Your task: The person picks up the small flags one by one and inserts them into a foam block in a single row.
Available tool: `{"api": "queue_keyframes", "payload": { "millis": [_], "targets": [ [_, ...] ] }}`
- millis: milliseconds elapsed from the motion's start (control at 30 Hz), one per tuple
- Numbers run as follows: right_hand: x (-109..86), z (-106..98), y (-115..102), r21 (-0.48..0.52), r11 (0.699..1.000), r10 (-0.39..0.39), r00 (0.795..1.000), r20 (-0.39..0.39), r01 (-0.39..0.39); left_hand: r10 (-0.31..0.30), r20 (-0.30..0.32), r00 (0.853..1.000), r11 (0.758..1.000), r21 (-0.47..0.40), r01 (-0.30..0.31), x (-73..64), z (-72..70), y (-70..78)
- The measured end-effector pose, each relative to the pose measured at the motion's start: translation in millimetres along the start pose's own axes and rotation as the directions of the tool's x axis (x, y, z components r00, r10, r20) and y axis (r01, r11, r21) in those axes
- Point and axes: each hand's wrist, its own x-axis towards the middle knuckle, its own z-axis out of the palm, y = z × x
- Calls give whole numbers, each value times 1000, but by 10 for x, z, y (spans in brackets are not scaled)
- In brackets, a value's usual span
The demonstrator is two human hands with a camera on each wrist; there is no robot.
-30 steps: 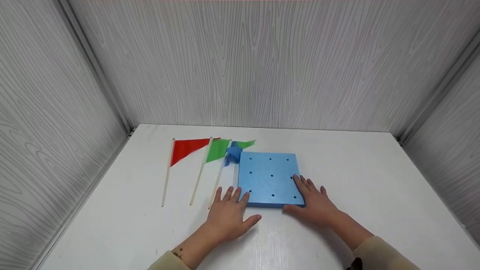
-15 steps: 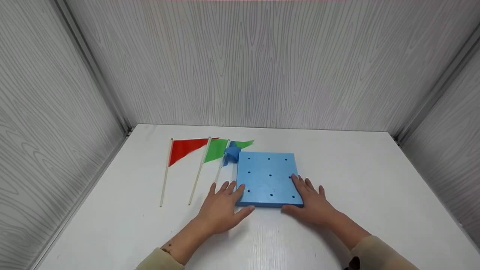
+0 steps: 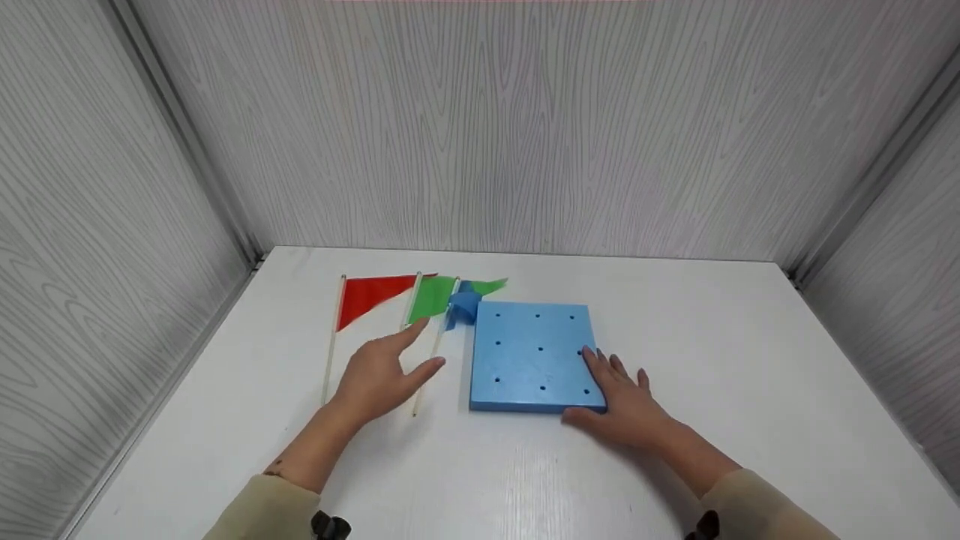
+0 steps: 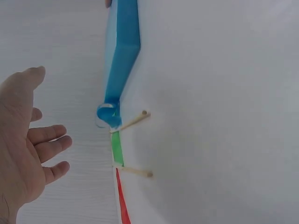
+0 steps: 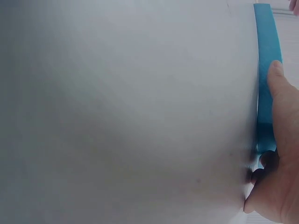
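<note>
One blue board lies flat on the white counter, its upper face showing nine small dark holes in three rows of three. The right hand is at the board's near right corner, thumb against the near side, one fingertip touching the top by the right edge. Its grip is spread, resting against the board.

Three flags on thin pale sticks lie to the board's left, one of each colour. The blue flag is closest, its cloth curled over just beside the board's far left corner; whether they touch, I cannot tell. Next out comes the green flag, its tip showing beyond the board's far edge, and the red flag is farthest from the board. The left hand hangs over the sticks, left of the board; its grip is spread, thumb and forefinger apart, holding nothing. In the left wrist view a gap shows between its fingers and the sticks.

Three pale grey wood-grain walls enclose the counter: the back wall beyond the board, the left wall and the right wall well apart from it. Two beige sleeves show on the board's near side.
</note>
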Motion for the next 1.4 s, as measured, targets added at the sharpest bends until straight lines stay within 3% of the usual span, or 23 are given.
{"api": "queue_keyframes", "payload": {
  "millis": [133, 267, 400, 600, 700, 800, 1067, 1400],
  "targets": [
    [9, 2, -5, -8, 1000, 3, 1000, 1, -3, -25, -63, 998, 993, -119, 17, 37, -111, -233],
    [19, 0, -7, -11, 1000, -3, 1000, 0, 3, -72, -108, 992, 963, -266, 41, 52, -271, -537],
    [31, 2, 1, -5, 1000, -16, 1000, -9, 16, -124, -114, 986, 937, -340, 78, 18, -449, -840],
    [35, 23, 29, -6, 1000, -18, 1000, -14, 18, -198, 3, 980, 899, -397, 183, -73, -614, -1206],
    [26, 34, 46, -5, 1000, -15, 1000, -15, 15, -223, 75, 972, 871, -432, 233, -112, -618, -1364],
    [17, 44, 57, -1, 1000, -15, 1000, -15, 15, -242, 125, 962, 859, -434, 272, -141, -586, -1513],
    [12, 50, 44, 9, 1000, -11, 1000, -11, 11, -273, 189, 943, 865, -381, 327, -180, -462, -1703],
    [13, 23, 31, 0, 1000, -5, 1000, -15, 5, -282, 198, 939, 884, -326, 334, -102, -346, -1780]
  ]
}}
